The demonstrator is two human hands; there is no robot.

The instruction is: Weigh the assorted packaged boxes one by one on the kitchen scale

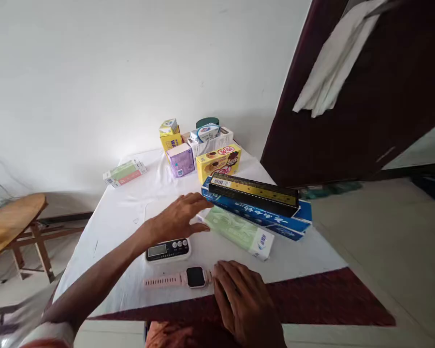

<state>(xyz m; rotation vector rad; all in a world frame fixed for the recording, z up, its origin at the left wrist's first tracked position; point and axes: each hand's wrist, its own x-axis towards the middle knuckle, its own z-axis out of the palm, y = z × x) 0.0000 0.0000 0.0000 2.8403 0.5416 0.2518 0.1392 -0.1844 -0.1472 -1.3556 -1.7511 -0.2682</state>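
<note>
My left hand [181, 217] reaches over the kitchen scale [168, 250], thumb and fingers apart, at the left end of a pale green box [239, 229]. Whether the fingertips touch that box I cannot tell. Behind the green box lies a long blue toothpaste box [257, 212], with a black and gold box [253, 192] on top. Near the table's front edge my right hand [242, 299] rests with its fingers stretched out, at the strap end of a pink smartwatch [195, 277]. The watch lies flat; the strap's right end is partly hidden by the fingers.
Toward the back stand a yellow box [217, 162], a purple box [181, 159] and several other cartons. A green and pink box [125, 173] lies at the table's [108, 237] left edge. A wooden stool [14, 222] stands left; a dark door [366, 96] is at right.
</note>
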